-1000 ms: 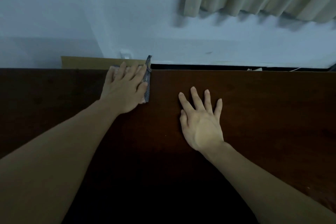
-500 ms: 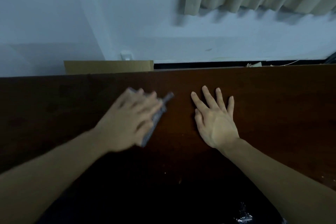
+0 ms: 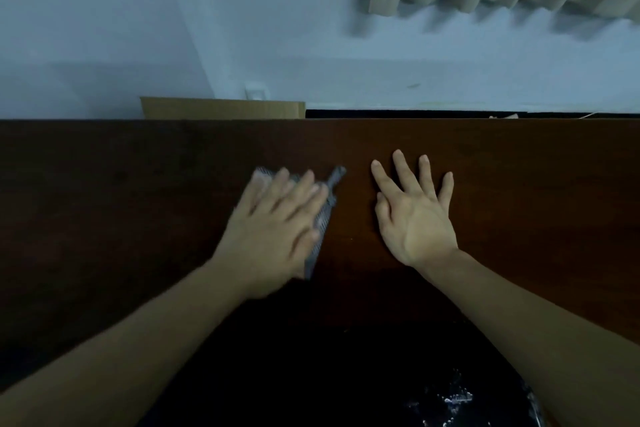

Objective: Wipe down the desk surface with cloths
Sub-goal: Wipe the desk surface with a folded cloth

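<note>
**Desk and cloth: condition at inspection**

We find one cloth [image 3: 323, 218] on the desk [image 3: 519, 184]. It is grey with a fine pale pattern, and it lies flat under the left hand [image 3: 273, 229], whose straight fingers press it to the wood. Only its edges show: a narrow strip along the thumb side of that hand, a pointed corner beyond the fingertips, and a small pale patch past the little finger. The strip is blurred. The desk is dark brown wood with a smooth, dull top. The right hand [image 3: 415, 218] lies flat on bare wood, fingers spread, just beside the cloth's strip and apart from it.
</note>
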A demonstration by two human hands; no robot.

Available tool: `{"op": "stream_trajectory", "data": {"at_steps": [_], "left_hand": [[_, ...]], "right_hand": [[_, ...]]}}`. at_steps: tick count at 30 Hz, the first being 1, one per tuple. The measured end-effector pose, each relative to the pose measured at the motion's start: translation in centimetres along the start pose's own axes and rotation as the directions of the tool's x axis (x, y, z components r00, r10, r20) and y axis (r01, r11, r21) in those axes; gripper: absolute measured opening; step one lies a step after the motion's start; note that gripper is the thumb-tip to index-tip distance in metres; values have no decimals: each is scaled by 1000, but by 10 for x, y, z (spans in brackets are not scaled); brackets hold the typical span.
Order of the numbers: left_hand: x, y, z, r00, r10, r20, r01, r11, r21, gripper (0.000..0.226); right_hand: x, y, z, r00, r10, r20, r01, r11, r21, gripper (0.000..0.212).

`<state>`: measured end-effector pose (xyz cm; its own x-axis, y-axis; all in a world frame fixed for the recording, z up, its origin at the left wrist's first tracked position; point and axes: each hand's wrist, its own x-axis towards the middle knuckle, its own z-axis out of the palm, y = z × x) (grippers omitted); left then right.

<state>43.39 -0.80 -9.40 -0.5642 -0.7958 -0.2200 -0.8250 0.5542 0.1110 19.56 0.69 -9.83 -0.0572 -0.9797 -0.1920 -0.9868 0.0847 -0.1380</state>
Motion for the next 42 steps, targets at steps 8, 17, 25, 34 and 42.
{"op": "stream_trajectory", "data": {"at_steps": [8, 17, 25, 34, 42], "left_hand": [[8, -3, -2, 993, -119, -5, 118, 992, -34, 63], [27, 46, 0, 953, -302, 3, 302, 953, -28, 61], [-31, 64, 12, 988, -148, 53, 150, 987, -49, 65], [48, 40, -2, 899, -439, 1, 438, 897, -52, 62], [-39, 40, 18, 984, -175, 45, 177, 983, -49, 61]], "right_hand": [[0, -2, -3, 1000, -6, 16, 6, 1000, -22, 58], [0, 0, -4, 1000, -25, 17, 25, 1000, -14, 58], [0, 0, -6, 998, -45, 41, 45, 999, -21, 60], [3, 1, -3, 996, -67, 50, 68, 998, -16, 65], [1, 4, -4, 995, -74, 62, 77, 996, -41, 74]]}}
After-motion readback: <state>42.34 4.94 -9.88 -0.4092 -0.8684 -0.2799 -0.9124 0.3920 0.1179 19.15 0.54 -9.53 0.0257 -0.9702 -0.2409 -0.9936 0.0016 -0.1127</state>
